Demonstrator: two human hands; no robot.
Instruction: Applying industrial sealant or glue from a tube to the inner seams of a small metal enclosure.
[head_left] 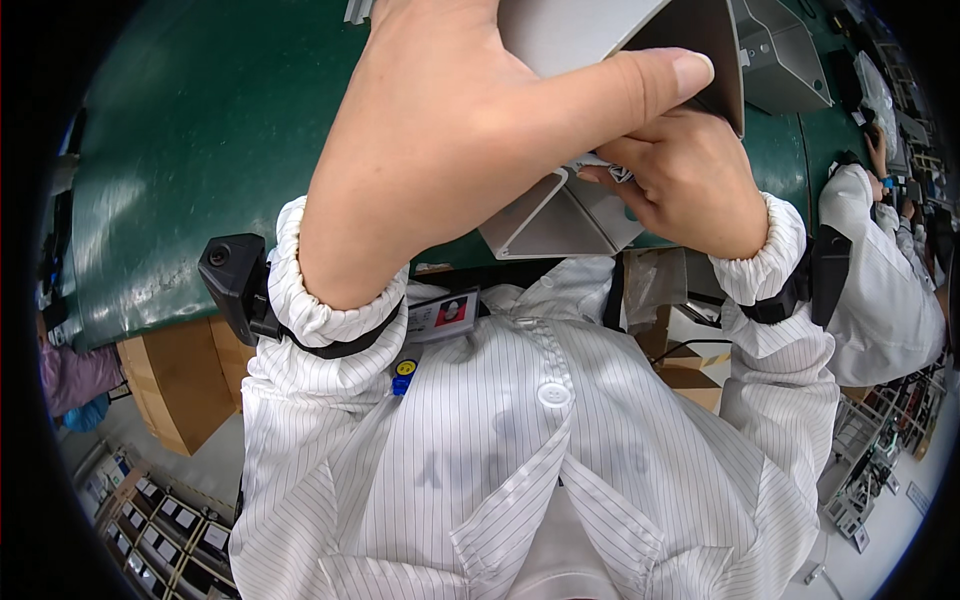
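Note:
A light grey metal housing (575,28) with a dark hollow side stands at the top of the view. My left hand (430,140) is closed on it, the thumb stretched to the right across its near side; the other fingers are out of sight. Under that thumb, my right hand (695,180) is curled, pinching a small crumpled white piece with dark print (615,172). What the piece is cannot be made out. Just below both hands, a second grey angular metal part (545,222) rests at the table's near edge, partly covered by them.
The green tabletop (200,150) spreads to the left. Another grey metal housing (785,60) lies at the far right. Cardboard boxes (175,385) stand below the table on the left. A person in a white striped smock (875,280) works at the right.

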